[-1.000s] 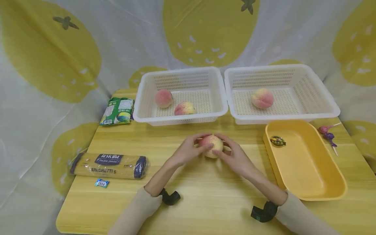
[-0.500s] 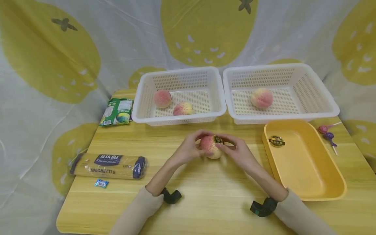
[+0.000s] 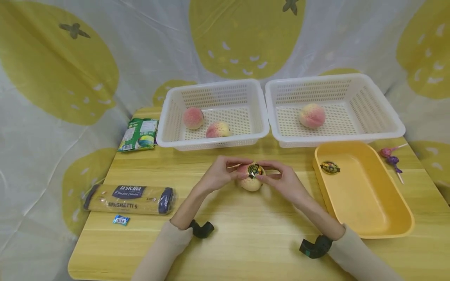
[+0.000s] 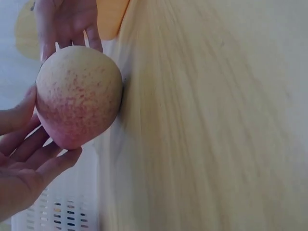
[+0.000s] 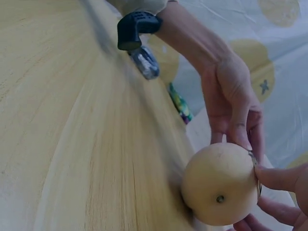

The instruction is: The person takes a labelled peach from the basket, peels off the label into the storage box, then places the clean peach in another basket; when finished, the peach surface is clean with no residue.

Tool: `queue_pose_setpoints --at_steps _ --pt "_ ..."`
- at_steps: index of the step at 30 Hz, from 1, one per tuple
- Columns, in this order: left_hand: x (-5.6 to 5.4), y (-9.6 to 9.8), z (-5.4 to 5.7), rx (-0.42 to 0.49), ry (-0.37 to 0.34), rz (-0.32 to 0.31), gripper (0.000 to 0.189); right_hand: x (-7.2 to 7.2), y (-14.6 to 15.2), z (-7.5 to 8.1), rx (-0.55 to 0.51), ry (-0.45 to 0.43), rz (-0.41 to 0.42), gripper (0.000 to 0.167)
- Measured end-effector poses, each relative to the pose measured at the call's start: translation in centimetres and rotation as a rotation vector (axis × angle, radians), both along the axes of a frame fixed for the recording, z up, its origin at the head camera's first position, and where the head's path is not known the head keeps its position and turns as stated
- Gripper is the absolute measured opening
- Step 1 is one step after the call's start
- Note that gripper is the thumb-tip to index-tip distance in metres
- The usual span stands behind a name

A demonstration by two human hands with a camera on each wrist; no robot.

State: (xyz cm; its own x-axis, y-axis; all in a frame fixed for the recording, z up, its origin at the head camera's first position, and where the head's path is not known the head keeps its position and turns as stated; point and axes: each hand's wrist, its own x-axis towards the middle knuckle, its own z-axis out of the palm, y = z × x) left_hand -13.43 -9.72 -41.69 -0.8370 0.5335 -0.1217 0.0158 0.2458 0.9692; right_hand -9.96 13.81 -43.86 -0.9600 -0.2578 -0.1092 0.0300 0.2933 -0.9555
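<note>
A pink and yellow peach (image 3: 250, 185) sits low over the middle of the table between both hands. On its upper side is a dark oval sticker with gold print (image 3: 256, 171). My left hand (image 3: 218, 175) holds the peach from the left, thumb in front and fingers behind. From the right, my right hand (image 3: 287, 183) grips it, its thumb at the sticker's edge. In the right wrist view the peach (image 5: 219, 180) shows its small dark stem end, and the sticker is seen edge-on. The left wrist view shows the peach's reddish side (image 4: 79, 96).
Behind stand a white left basket (image 3: 212, 144) with two peaches and a white right basket (image 3: 337, 139) with one. A yellow tray (image 3: 362, 187) bearing a similar sticker is at right, beside lollipops (image 3: 391, 160). Spaghetti (image 3: 130, 199), a small blue packet (image 3: 121, 220) and green bag (image 3: 139, 134) lie left.
The peach has turned between the hands: its sticker, out of sight at first, came into view at the right and now faces up near the middle. Both hands stay on the peach.
</note>
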Motion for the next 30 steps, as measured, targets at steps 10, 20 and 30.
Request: queue_pose_setpoints --at_steps 10,20,30 --pt "0.07 0.33 -0.31 -0.108 0.113 -0.102 0.062 0.01 0.42 0.36 -0.064 -0.076 0.026 0.041" --pt "0.19 0.74 -0.03 -0.168 0.224 -0.085 0.062 -0.11 0.67 0.61 0.041 -0.012 -0.053 0.026" --pt "0.34 0.78 0.05 -0.202 0.302 -0.119 0.062 -0.61 0.47 0.75 0.088 -0.009 -0.042 0.021"
